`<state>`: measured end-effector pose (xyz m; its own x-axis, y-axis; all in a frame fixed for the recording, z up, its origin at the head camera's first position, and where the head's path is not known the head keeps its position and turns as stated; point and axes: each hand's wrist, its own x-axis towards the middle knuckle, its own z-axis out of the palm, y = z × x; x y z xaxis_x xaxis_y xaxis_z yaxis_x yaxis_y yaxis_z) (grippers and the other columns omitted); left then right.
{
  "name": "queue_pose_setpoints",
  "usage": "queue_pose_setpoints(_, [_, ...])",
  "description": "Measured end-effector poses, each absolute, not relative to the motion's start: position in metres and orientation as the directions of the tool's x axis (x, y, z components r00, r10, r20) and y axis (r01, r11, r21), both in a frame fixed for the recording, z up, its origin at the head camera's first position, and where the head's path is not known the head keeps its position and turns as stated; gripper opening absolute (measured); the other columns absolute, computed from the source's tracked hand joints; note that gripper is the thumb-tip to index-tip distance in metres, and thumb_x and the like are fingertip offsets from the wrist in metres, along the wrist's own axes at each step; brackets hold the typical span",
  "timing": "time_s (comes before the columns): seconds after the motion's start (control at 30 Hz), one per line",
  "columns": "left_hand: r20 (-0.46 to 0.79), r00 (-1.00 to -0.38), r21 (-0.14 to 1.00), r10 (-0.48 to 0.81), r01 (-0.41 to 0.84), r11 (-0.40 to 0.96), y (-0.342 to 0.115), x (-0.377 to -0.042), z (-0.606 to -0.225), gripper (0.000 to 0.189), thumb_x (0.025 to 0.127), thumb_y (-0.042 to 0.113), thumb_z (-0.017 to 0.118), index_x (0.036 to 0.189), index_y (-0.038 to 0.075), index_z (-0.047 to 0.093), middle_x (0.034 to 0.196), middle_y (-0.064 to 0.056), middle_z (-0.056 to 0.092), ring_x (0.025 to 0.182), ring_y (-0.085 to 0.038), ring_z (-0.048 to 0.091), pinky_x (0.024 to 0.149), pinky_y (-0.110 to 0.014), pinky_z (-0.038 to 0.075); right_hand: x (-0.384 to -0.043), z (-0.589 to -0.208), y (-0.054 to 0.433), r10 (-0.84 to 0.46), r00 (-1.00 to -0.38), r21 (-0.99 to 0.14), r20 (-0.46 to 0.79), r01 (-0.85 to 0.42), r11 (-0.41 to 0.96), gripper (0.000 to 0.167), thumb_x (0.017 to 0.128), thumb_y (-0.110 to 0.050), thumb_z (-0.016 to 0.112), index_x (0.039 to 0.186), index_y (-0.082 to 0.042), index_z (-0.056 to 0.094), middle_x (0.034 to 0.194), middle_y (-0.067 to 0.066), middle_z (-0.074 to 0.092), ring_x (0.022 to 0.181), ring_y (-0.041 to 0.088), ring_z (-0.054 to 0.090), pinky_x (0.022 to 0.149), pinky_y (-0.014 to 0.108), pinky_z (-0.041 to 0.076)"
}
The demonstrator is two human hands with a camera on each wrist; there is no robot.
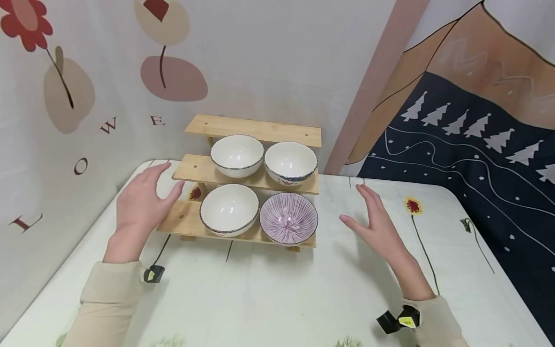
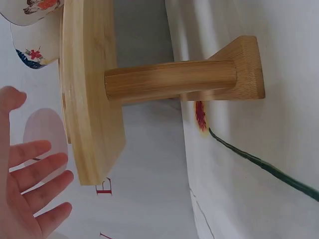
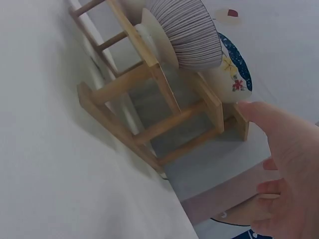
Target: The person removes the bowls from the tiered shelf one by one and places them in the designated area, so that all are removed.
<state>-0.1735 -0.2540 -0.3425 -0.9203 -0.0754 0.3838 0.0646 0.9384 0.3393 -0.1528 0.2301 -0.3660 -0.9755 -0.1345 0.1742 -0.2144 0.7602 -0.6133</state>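
A three-tier wooden rack (image 1: 253, 129) stands on the table, carrying several bowls. On its middle tier sit a white bowl (image 1: 237, 155) and a floral-sided bowl (image 1: 290, 163). The lowest tier holds another white bowl (image 1: 229, 210) and a purple-striped bowl (image 1: 288, 219). My left hand (image 1: 140, 200) is held beside the rack's left end, thumb and fingers spread, holding nothing. Off the right end is my right hand (image 1: 377, 224), fingers extended and thumb apart, also holding nothing. In the right wrist view, the striped bowl (image 3: 187, 32) shows its ribbed outer side.
A white flower-printed cloth (image 1: 269, 299) covers the table. Behind the rack hangs a pale printed curtain (image 1: 269, 62); a dark cloth with trees and a mountain (image 1: 433, 140) hangs at the right. The top tier lies close to the curtain.
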Motion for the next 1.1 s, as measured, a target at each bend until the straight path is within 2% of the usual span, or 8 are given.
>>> queue_pose_setpoints(0.3, [0.448,-0.884,0.396,-0.132,0.064,0.916,-0.255,-0.17,-0.349,0.042,0.099,0.035,0.055,0.133,0.01,0.06,0.125,-0.019,0.067,0.109,-0.04,0.063,0.08,-0.054,0.046,-0.149,-0.369,0.22,-0.142,-0.953,-0.663,0.266,-0.288,0.691,0.074,0.091,-0.029,0.073,0.152,-0.009,0.036,0.156,0.017,0.037,0.144,0.038,0.035,0.116,0.062,0.029])
queue_pose_setpoints(0.47, [0.435,-0.887,0.417,-0.155,0.046,0.908,-0.257,-0.17,-0.355,0.039,0.1,0.032,0.054,0.131,0.011,0.06,0.122,-0.017,0.07,0.108,-0.037,0.066,0.08,-0.052,0.046,-0.146,-0.369,0.214,-0.157,-0.941,-0.668,0.299,-0.324,0.669,0.071,0.089,-0.023,0.074,0.149,-0.007,0.04,0.152,0.015,0.043,0.141,0.035,0.04,0.115,0.056,0.034])
queue_pose_setpoints(0.77, [0.409,-0.899,0.432,-0.155,0.041,0.901,-0.259,-0.17,-0.367,0.035,0.099,0.029,0.053,0.126,0.01,0.065,0.115,-0.018,0.073,0.103,-0.039,0.067,0.075,-0.052,0.047,-0.14,-0.372,0.204,-0.194,-0.935,-0.669,0.296,-0.348,0.657,0.069,0.09,-0.025,0.074,0.148,-0.009,0.042,0.15,0.012,0.047,0.14,0.032,0.044,0.114,0.054,0.037])
queue_pose_setpoints(1.1, [0.389,-0.911,0.459,-0.138,0.063,0.886,-0.258,-0.169,-0.378,0.03,0.1,0.027,0.054,0.121,0.009,0.067,0.114,-0.019,0.073,0.103,-0.041,0.067,0.082,-0.055,0.048,-0.136,-0.373,0.194,-0.236,-0.92,-0.677,0.311,-0.389,0.625,0.068,0.089,-0.024,0.075,0.148,-0.011,0.043,0.149,0.01,0.049,0.138,0.031,0.046,0.113,0.053,0.039])
